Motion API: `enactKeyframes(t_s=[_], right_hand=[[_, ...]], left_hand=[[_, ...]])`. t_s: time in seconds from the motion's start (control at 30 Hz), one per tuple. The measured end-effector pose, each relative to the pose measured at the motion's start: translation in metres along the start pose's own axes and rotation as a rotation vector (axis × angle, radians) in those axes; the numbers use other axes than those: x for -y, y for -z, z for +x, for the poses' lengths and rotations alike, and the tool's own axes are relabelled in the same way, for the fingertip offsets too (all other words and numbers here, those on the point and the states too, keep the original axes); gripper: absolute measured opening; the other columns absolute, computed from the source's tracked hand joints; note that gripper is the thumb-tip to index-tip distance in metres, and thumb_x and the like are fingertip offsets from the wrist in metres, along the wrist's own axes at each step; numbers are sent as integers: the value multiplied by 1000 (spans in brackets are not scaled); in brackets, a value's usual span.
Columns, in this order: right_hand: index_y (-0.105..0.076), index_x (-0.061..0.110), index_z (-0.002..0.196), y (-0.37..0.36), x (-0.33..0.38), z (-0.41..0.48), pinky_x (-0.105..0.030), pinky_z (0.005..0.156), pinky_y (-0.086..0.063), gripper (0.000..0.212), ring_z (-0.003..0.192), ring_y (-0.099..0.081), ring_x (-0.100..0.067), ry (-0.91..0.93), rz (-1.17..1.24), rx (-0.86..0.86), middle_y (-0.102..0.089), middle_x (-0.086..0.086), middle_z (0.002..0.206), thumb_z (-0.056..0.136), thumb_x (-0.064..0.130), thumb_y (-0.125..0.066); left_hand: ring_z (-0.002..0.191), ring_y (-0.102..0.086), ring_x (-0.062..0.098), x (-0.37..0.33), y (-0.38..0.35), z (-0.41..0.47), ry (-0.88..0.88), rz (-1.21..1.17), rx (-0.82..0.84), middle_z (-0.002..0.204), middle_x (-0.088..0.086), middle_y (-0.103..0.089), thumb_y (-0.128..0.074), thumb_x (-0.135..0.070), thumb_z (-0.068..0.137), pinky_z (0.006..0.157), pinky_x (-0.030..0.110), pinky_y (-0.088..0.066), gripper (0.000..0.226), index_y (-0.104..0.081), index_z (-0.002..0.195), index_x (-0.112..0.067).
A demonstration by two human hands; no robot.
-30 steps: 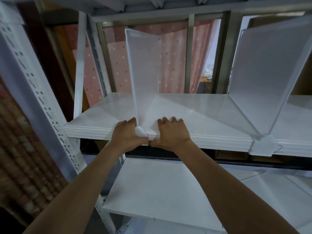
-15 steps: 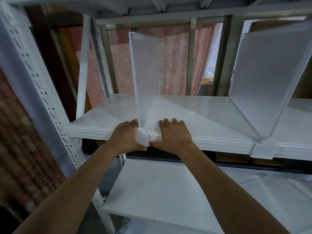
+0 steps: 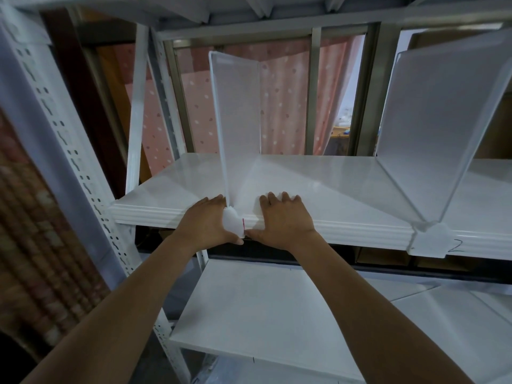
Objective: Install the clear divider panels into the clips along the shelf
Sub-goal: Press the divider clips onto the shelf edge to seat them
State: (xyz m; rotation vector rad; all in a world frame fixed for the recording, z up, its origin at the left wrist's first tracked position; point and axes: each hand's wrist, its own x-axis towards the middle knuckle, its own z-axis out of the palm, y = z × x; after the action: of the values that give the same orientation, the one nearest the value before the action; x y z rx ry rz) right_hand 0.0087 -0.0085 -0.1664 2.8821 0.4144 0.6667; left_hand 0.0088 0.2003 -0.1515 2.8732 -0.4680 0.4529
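The divider panel [image 3: 239,117] stands upright on the shelf [image 3: 318,187], its lower front corner in the clip [image 3: 234,222] at the front lip; left hand [image 3: 206,225] and right hand [image 3: 282,220] lie flat and spread on either side, gripping nothing, thumbs pinching at the clip; over the last second neither hand has shifted, so I judge the seating nearly done; farther right, a second panel [image 3: 443,128] sits in its own clip [image 3: 428,239].

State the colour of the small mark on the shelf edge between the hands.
Red mark, seen in the head view.
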Motion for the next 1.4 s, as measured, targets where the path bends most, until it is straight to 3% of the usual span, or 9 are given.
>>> enactKeyframes(t_s=[0.43, 0.6, 0.77, 0.87, 0.93, 1.03, 1.13, 1.27, 1.4], right_hand=[[-38, 15, 141, 11, 0, -11, -51, 101, -36, 87, 122, -44, -33, -4, 31, 105, -46, -6, 138, 78, 75, -39], [-26, 18, 148, 21, -5, -30, -48, 113, -30, 83, 137, -33, -32, 66, 56, 150, -35, -9, 150, 81, 53, -61], [-11, 23, 157, 38, -18, -53, -45, 123, -16, 89, 150, -16, -27, 83, 109, 229, -17, -8, 163, 86, 40, -63], [-4, 23, 158, 40, -26, -70, -44, 124, -9, 92, 153, -7, -25, 70, 110, 249, -8, -6, 166, 88, 39, -61], [0, 24, 159, 43, -33, -82, -44, 125, -6, 94, 154, -2, -23, 65, 108, 263, -2, -5, 168, 88, 38, -61], [3, 27, 159, 48, -46, -105, -44, 125, -4, 96, 154, 1, -22, 50, 96, 289, 3, -4, 168, 88, 37, -61], [1, 23, 159, 56, -63, -130, -45, 125, -5, 94, 154, 3, -22, 19, 81, 323, 5, -3, 168, 89, 39, -60], [-5, 16, 159, 69, -92, -168, -49, 122, -17, 92, 154, -1, -21, -90, 108, 363, 5, 0, 168, 90, 41, -59], [-22, 17, 153, 81, -130, -211, -51, 108, -38, 79, 140, -36, -29, -256, 170, 424, -32, -6, 157, 89, 52, -53]], left_hand=[[94, -50, 17, -14, 1, -16, 67, -39, -41, 102, -9, -51, -90, -59, 56, 85, 33, -39, 84, -51, 120, -19], [123, -54, 25, -12, -23, -26, 119, -4, -165, 133, 4, -59, -83, -64, 63, 115, 44, -32, 95, -50, 137, -13], [143, -37, 32, -31, -30, -41, 215, 152, -160, 151, 17, -43, -71, -41, 87, 119, 47, -32, 79, -36, 148, -3], [134, -50, 33, -50, -23, -46, 294, 246, -91, 145, 22, -49, -65, -29, 93, 106, 40, -47, 65, -41, 145, 2], [99, -67, 26, -63, -18, -49, 295, 266, -112, 111, 13, -68, -62, -22, 92, 80, 35, -56, 34, -60, 122, -7], [85, -65, 22, -92, -14, -60, 210, 390, -77, 94, 4, -67, -59, -18, 90, 67, 31, -44, 12, -64, 100, -15], [97, -61, 27, -123, -21, -65, 68, 314, -95, 107, 9, -63, -59, -22, 90, 77, 36, -47, 24, -61, 111, -12], [130, -46, 32, -163, -29, -69, -162, 206, -52, 142, 16, -50, -60, -27, 91, 107, 43, -40, 53, -50, 141, -11], [153, -18, 29, -203, -27, -70, -228, 188, 27, 166, 13, -23, -58, -35, 93, 123, 49, -17, 73, -30, 158, -17]])
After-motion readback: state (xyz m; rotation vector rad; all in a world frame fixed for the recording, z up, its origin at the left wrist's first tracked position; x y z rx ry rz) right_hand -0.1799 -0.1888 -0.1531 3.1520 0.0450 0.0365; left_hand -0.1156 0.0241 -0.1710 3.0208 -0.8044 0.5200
